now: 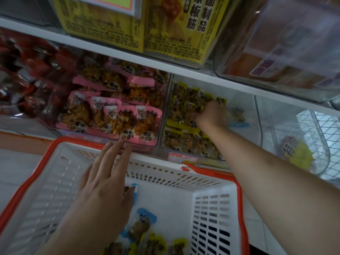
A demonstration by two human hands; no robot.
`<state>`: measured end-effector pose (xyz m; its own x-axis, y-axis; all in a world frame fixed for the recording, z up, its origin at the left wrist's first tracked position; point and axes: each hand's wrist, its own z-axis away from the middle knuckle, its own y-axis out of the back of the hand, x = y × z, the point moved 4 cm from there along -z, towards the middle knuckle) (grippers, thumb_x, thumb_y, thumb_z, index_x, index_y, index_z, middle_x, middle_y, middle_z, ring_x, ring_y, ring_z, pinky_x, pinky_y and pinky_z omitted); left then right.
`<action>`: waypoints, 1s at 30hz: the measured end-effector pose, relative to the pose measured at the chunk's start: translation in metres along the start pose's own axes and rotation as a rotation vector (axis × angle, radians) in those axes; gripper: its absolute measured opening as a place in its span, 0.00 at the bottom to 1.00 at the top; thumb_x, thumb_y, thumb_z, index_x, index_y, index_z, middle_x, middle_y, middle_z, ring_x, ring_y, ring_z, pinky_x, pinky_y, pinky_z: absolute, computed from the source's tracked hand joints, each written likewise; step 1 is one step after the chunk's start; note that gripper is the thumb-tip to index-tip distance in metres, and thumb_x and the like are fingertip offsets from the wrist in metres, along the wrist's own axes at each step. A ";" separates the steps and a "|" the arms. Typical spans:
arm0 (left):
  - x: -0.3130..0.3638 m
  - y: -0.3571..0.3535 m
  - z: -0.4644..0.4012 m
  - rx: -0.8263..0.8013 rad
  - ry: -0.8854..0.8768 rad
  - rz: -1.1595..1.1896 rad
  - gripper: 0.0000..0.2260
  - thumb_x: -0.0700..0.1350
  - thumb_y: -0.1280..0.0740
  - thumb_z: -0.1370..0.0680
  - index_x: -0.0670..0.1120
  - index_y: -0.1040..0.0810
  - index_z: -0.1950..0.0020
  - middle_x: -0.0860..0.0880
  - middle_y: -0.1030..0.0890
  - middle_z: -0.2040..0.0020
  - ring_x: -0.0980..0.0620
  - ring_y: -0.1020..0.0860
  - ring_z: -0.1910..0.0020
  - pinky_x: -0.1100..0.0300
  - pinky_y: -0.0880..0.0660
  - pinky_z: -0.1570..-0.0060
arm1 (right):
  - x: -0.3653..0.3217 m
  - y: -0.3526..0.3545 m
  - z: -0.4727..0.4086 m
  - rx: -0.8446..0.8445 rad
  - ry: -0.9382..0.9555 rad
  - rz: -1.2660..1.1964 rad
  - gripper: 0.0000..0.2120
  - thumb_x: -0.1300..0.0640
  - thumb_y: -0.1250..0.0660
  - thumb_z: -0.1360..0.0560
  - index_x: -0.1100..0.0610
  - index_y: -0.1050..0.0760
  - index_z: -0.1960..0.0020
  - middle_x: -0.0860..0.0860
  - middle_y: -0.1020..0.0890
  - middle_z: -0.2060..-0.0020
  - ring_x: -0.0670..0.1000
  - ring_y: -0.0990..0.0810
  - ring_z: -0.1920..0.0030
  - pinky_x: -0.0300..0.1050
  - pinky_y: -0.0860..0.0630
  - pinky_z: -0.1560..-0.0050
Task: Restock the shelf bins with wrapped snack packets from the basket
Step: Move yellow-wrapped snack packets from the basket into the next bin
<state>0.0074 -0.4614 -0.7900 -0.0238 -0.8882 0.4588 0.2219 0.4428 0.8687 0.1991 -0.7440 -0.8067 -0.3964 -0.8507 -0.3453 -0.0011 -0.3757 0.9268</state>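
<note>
The right hand (211, 115) was stretched forward into the bin (244, 100) of yellow packets (185, 111), its fingers curled; what they held could not be told. The left hand (108, 173) was spread flat, fingers straight, over the basket (217, 183), where more packets (141, 227) lay.

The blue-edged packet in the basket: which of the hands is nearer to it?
Left. The left hand hovers beside the blue-edged packet; the right hand reaches into the yellow-packet bin.
</note>
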 end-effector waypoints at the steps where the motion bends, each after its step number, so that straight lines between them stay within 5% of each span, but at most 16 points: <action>1: 0.001 0.000 0.000 -0.002 0.002 -0.002 0.47 0.56 0.33 0.20 0.63 0.69 0.20 0.64 0.69 0.20 0.62 0.72 0.22 0.54 0.58 0.22 | 0.002 -0.001 0.001 0.012 0.013 0.014 0.19 0.44 0.24 0.21 0.57 0.26 0.58 0.52 0.23 0.67 0.50 0.25 0.68 0.42 0.39 0.74; 6: -0.001 0.002 -0.001 -0.032 -0.021 0.006 0.44 0.53 0.33 0.19 0.63 0.65 0.18 0.65 0.68 0.20 0.61 0.69 0.20 0.49 0.55 0.19 | 0.004 0.002 0.007 0.032 0.042 0.017 0.18 0.43 0.29 0.19 0.57 0.27 0.49 0.50 0.26 0.63 0.50 0.28 0.65 0.45 0.40 0.72; 10: -0.002 0.024 -0.004 0.106 -0.065 0.159 0.34 0.43 0.29 0.21 0.58 0.38 0.18 0.62 0.42 0.19 0.53 0.39 0.21 0.46 0.34 0.24 | -0.002 0.027 0.041 0.107 0.188 -0.144 0.12 0.46 0.34 0.18 0.54 0.26 0.54 0.49 0.23 0.64 0.49 0.23 0.65 0.47 0.31 0.67; 13: -0.006 0.047 -0.001 0.257 -0.018 0.202 0.24 0.39 0.30 0.21 0.52 0.27 0.25 0.54 0.29 0.26 0.53 0.30 0.31 0.52 0.27 0.37 | -0.018 0.050 0.119 0.083 0.413 -0.318 0.09 0.55 0.32 0.18 0.53 0.24 0.57 0.47 0.21 0.67 0.45 0.22 0.67 0.41 0.29 0.68; 16: -0.021 0.067 0.002 0.295 0.064 0.173 0.24 0.39 0.32 0.21 0.49 0.27 0.25 0.48 0.27 0.27 0.45 0.28 0.30 0.50 0.28 0.35 | -0.025 0.025 0.205 -0.258 0.563 -0.288 0.10 0.56 0.32 0.17 0.53 0.25 0.57 0.50 0.20 0.68 0.49 0.21 0.68 0.47 0.25 0.68; 20: -0.057 0.068 0.019 0.258 0.193 0.144 0.30 0.40 0.32 0.23 0.51 0.33 0.21 0.47 0.32 0.23 0.41 0.33 0.25 0.40 0.32 0.27 | -0.002 -0.076 0.272 -0.843 0.483 0.189 0.02 0.56 0.36 0.18 0.53 0.27 0.46 0.51 0.22 0.55 0.53 0.22 0.56 0.58 0.18 0.53; 21: -0.065 0.064 0.023 0.218 0.241 0.160 0.32 0.41 0.32 0.24 0.52 0.36 0.21 0.47 0.34 0.22 0.40 0.35 0.24 0.39 0.34 0.26 | 0.007 -0.100 0.280 -0.919 0.466 0.277 0.07 0.57 0.35 0.19 0.54 0.29 0.42 0.52 0.24 0.51 0.53 0.23 0.52 0.58 0.18 0.49; 28: -0.079 0.054 0.036 0.065 0.221 0.122 0.41 0.42 0.29 0.26 0.57 0.48 0.19 0.53 0.46 0.19 0.38 0.42 0.21 0.39 0.41 0.22 | 0.054 -0.164 0.293 -0.893 0.267 0.376 0.30 0.47 0.24 0.25 0.55 0.32 0.29 0.54 0.23 0.44 0.54 0.22 0.46 0.51 0.20 0.52; 30: -0.078 0.055 0.036 0.056 0.221 0.120 0.40 0.42 0.30 0.26 0.57 0.46 0.19 0.53 0.46 0.19 0.38 0.42 0.21 0.40 0.42 0.21 | 0.054 -0.163 0.293 -0.873 0.248 0.309 0.29 0.47 0.22 0.26 0.52 0.32 0.32 0.52 0.23 0.45 0.53 0.22 0.47 0.51 0.21 0.54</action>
<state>-0.0134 -0.3636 -0.7716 0.2147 -0.8316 0.5123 0.1555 0.5469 0.8226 -0.0911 -0.6206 -0.9332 -0.0585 -0.9740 -0.2187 0.7953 -0.1779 0.5795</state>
